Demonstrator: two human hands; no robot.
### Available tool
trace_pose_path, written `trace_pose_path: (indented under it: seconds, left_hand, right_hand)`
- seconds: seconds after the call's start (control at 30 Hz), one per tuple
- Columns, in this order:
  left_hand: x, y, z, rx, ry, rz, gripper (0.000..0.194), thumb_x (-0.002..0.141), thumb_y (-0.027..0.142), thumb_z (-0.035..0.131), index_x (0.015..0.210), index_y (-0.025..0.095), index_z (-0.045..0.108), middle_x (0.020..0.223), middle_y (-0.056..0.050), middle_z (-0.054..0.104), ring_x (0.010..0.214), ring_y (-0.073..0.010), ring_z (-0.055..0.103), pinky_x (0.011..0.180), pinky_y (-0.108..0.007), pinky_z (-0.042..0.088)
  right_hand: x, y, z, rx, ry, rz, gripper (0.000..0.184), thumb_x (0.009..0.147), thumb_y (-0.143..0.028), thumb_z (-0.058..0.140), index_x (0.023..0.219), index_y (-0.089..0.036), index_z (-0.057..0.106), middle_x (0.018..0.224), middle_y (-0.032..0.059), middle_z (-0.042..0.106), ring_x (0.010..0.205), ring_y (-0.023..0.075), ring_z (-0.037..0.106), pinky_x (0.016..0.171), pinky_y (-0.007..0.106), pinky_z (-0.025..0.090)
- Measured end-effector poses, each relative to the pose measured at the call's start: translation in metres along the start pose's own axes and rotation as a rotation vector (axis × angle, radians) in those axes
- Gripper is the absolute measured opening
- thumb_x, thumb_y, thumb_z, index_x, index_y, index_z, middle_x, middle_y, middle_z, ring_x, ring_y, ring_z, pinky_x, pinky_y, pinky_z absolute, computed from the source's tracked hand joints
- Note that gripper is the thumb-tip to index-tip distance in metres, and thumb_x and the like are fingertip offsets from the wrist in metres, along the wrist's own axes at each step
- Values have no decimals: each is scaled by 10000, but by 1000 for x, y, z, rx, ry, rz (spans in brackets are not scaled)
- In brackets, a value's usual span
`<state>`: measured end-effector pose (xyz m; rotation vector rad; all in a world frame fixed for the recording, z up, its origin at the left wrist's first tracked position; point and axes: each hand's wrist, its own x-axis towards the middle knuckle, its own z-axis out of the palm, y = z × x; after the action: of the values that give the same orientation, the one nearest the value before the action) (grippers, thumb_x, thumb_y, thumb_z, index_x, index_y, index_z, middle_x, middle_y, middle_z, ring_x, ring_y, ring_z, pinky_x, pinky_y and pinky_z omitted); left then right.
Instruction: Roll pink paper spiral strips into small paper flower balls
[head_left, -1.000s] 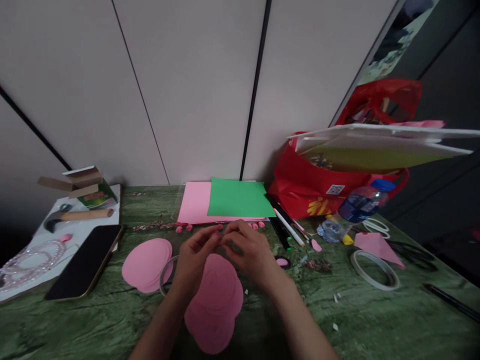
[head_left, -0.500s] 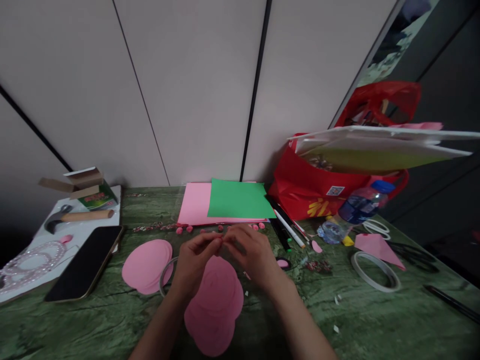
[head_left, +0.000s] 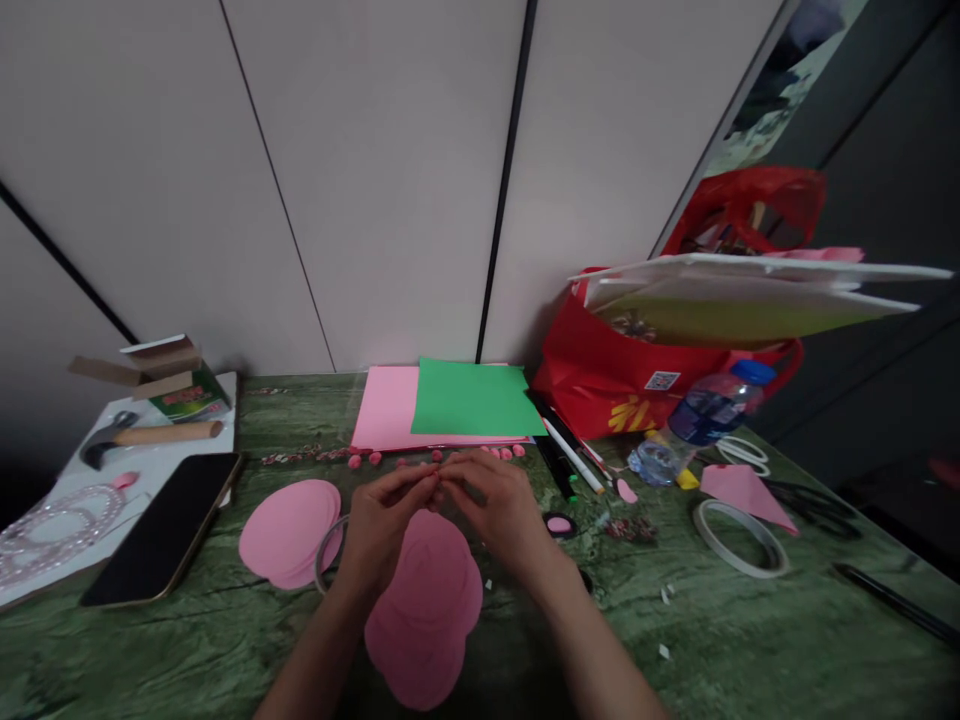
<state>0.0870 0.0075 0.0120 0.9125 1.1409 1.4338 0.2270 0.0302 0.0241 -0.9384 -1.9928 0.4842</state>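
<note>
My left hand [head_left: 386, 525] and my right hand [head_left: 499, 505] meet at the fingertips, both pinched closed. Whatever sits between them is too small and covered to make out. Below them lies a pile of pink paper circles [head_left: 424, 640]. Another stack of pink circles [head_left: 289, 530] is to the left, with a tape roll [head_left: 328, 555] half hidden behind my left wrist. Just beyond my fingers, small pink rolled pieces [head_left: 376, 458] form a row along the front of pink sheets [head_left: 386, 405] and a green sheet [head_left: 476, 398].
On the left are a phone [head_left: 165, 525], a hammer [head_left: 157, 434], a bead string [head_left: 60, 525] and an opened box [head_left: 184, 385]. Toward the right stand a red bag [head_left: 577, 375] and a water bottle [head_left: 701, 420], near markers [head_left: 574, 455], another tape roll [head_left: 739, 540] and black scissors [head_left: 814, 508].
The whole view has shifted slightly, so things sit a little further left. Both hands stay pinched together at nearly the same place.
</note>
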Motion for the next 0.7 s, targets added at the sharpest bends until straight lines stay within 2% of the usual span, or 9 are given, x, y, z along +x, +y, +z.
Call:
trace_pose_path:
  seconds: [0.13, 0.3, 0.4, 0.57, 0.7]
  left_hand:
    - [1, 0, 0, -24, 54, -26, 196, 571, 219, 756, 755, 157, 730, 690, -44, 705, 599, -133, 613, 612, -250, 507]
    - [3, -5, -3, -49, 110, -36, 220, 570, 223, 757, 771, 143, 716, 709, -44, 699, 606, -132, 614, 610, -247, 503]
    - [3, -7, -3, -24, 69, -31, 236, 591, 221, 745, 810, 141, 709, 687, -33, 686, 561, -107, 582, 562, -219, 475]
    - [1, -5, 0, 40, 6, -131, 185, 583, 213, 736, 735, 109, 712, 641, -50, 677, 563, -120, 577, 572, -231, 465]
    - [2, -7, -2, 37, 4, -197, 207, 556, 216, 745, 726, 103, 713, 637, -59, 682, 570, -128, 585, 598, -241, 463]
  right_hand:
    - [1, -3, 1, 52, -26, 78, 163, 788, -125, 565, 823, -222, 691, 902, 43, 666, 858, 161, 609, 772, 292, 472]
    - [0, -4, -1, 132, -203, 151, 252, 754, -95, 576, 928, -243, 681, 1028, 48, 619, 956, 168, 576, 822, 314, 463]
    - [-1, 0, 0, 165, -175, 228, 248, 739, -81, 574, 904, -228, 688, 1004, 57, 635, 983, 182, 567, 799, 313, 478]
    - [-1, 6, 2, 205, -154, 325, 183, 720, -83, 564, 818, -174, 688, 799, 43, 695, 735, 158, 633, 682, 275, 498]
    - [-1, 9, 3, 117, -166, 333, 144, 682, -79, 598, 761, -166, 682, 722, 25, 695, 664, 145, 622, 643, 252, 469]
